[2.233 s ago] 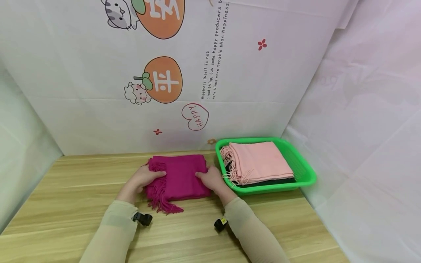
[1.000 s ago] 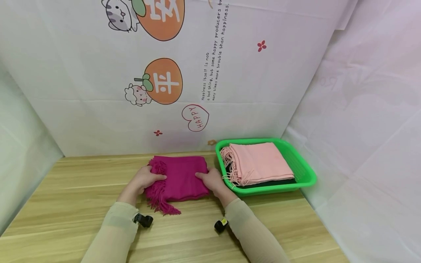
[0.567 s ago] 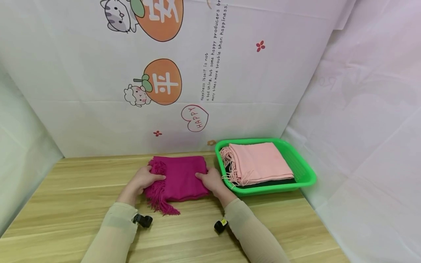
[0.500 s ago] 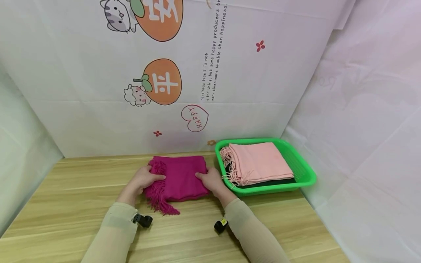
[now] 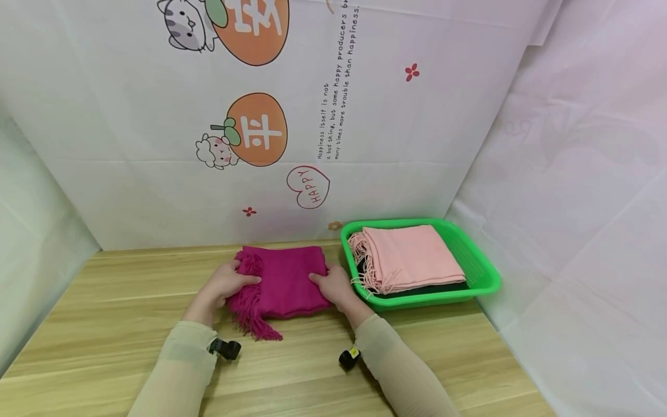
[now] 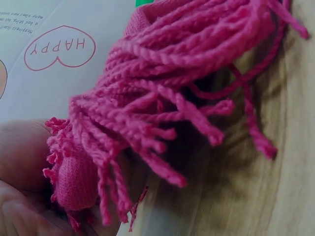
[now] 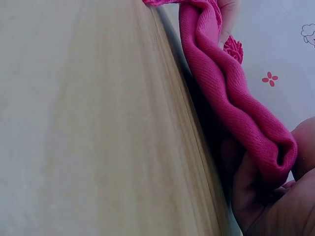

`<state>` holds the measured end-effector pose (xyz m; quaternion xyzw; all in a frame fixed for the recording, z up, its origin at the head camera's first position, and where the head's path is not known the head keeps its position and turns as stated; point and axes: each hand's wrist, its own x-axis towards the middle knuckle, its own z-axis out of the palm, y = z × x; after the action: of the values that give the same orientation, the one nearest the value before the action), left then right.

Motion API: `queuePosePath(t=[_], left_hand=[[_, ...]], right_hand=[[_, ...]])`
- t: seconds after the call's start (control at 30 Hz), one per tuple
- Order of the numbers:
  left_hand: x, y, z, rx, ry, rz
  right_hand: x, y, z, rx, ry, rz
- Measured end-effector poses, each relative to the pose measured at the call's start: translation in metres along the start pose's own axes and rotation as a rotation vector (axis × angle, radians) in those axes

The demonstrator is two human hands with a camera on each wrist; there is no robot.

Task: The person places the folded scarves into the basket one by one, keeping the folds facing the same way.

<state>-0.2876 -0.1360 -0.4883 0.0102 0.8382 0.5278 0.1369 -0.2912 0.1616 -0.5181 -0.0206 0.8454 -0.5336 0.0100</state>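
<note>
A folded magenta scarf (image 5: 292, 281) with twisted fringe (image 6: 147, 93) along its left side is held between both hands. My left hand (image 5: 226, 282) grips the fringed end, thumb on top and the other fingers beneath. My right hand (image 5: 333, 284) pinches the opposite folded end, thumb above; in the right wrist view its fingers (image 7: 246, 184) curl under the thick folded layers. That view also shows a dark gap between the scarf's near edge and the tabletop. To the right, a folded pink scarf (image 5: 411, 258) lies in a green basket (image 5: 484, 278), its fringe hanging toward the basket's left rim.
Something dark lies under the pink scarf in the basket. The basket stands close to my right hand, against the back wall (image 5: 365, 191) and near the right wall (image 5: 583, 231). The wooden table (image 5: 125, 324) extends in front and to the left.
Both hands keep their hold on the magenta scarf, which has shifted very slightly left; its near fringe hangs a little further left than before. The basket and pink scarf stay put.
</note>
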Motion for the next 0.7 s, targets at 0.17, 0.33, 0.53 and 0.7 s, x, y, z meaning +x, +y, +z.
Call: queuePosePath(t=[0.17,0.33,0.53,0.7], left_hand=[[-0.002,0.002,0.000,-0.017,0.001,0.014],[-0.005,0.004,-0.001,-0.004,0.009,0.029],[-0.008,0.006,-0.004,0.010,0.021,0.053],[-0.009,0.009,-0.006,-0.020,0.014,0.063]], right_hand=[[0.000,-0.002,0.000,-0.007,0.014,-0.014],[-0.001,-0.005,0.001,-0.021,0.031,-0.029],[-0.003,-0.009,0.002,-0.041,0.039,-0.030],[-0.004,-0.013,0.002,-0.049,0.042,-0.040]])
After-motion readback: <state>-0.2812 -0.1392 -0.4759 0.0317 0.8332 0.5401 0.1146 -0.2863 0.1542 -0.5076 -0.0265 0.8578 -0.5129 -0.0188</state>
